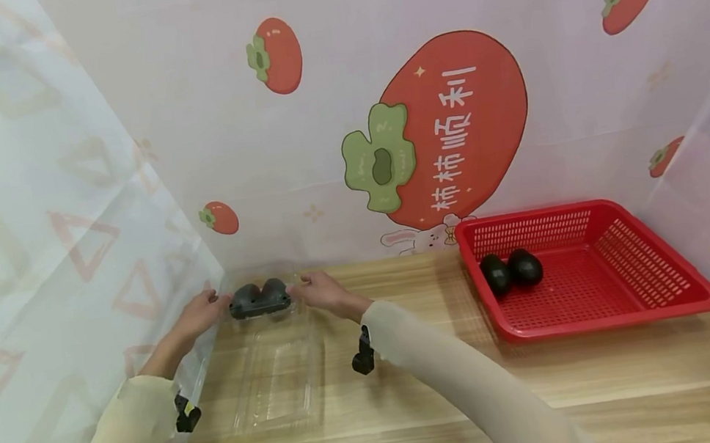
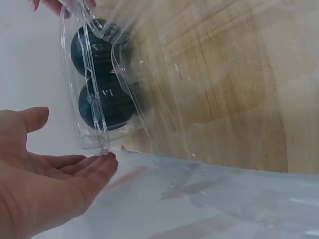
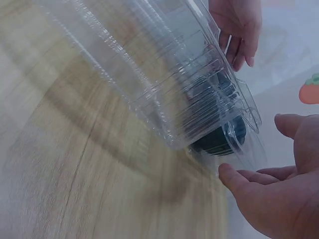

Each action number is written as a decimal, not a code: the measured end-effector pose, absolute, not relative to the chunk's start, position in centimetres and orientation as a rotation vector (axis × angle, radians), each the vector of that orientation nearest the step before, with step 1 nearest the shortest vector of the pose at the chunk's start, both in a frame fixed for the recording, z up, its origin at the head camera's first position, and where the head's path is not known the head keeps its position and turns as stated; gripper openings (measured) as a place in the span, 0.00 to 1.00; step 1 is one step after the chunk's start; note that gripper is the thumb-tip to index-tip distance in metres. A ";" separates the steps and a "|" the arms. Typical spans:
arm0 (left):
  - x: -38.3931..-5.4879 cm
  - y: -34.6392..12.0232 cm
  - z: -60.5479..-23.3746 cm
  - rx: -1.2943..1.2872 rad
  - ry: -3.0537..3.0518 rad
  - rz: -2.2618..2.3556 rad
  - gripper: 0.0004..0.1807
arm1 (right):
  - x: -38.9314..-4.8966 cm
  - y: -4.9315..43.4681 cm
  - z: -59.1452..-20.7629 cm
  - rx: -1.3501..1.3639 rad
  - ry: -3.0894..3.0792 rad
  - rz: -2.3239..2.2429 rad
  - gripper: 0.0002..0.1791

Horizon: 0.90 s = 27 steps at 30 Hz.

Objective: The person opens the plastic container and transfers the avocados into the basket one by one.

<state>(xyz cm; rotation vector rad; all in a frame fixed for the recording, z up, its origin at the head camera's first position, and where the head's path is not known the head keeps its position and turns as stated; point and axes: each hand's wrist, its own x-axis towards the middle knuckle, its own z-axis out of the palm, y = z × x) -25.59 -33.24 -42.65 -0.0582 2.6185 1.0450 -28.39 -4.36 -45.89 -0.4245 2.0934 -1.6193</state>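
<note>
A clear plastic clamshell container (image 1: 275, 379) stands at the back left of the table, one half spread toward me. Two smooth dark green avocados (image 1: 261, 298) sit side by side in its far half, seen through the plastic. My left hand (image 1: 202, 313) is at the container's left side; in the left wrist view its extended fingertips touch or nearly touch a corner. At the right side is my right hand (image 1: 325, 294). Its thumb stands apart from its fingers in the right wrist view, with the fingertips close to the plastic edge (image 3: 251, 119); contact is unclear.
A red perforated basket (image 1: 607, 323) stands on the right of the wooden table (image 1: 431, 404), with two more dark avocados (image 1: 510, 271) at its left side. Light printed sheets form a back wall (image 1: 216, 120) and a left wall (image 1: 31, 239) close to my left arm.
</note>
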 end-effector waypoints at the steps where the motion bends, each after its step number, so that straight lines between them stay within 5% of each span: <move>1: -25.8 -33.4 -42.7 -0.065 2.604 1.060 0.47 | -28.5 -4.5 -45.8 -0.421 2.092 -1.622 0.39; 4: -26.2 -33.7 -42.8 -0.062 2.593 1.084 0.45 | -28.6 -4.9 -45.6 -0.406 2.088 -1.629 0.38; 9: -26.6 -33.8 -43.1 -0.078 2.613 1.155 0.22 | -28.6 -5.6 -45.5 -0.364 2.108 -1.622 0.36; 12: -26.7 -33.8 -43.1 -0.075 2.603 1.192 0.18 | -28.7 -5.9 -45.6 -0.344 2.126 -1.618 0.36; 18: -26.6 -33.7 -42.9 -0.083 2.530 1.222 0.34 | -28.6 -6.0 -45.8 -0.323 2.143 -1.642 0.37; 27: -26.6 -33.6 -43.1 -0.095 2.475 1.296 0.35 | -28.6 -6.0 -46.0 -0.265 2.143 -1.709 0.34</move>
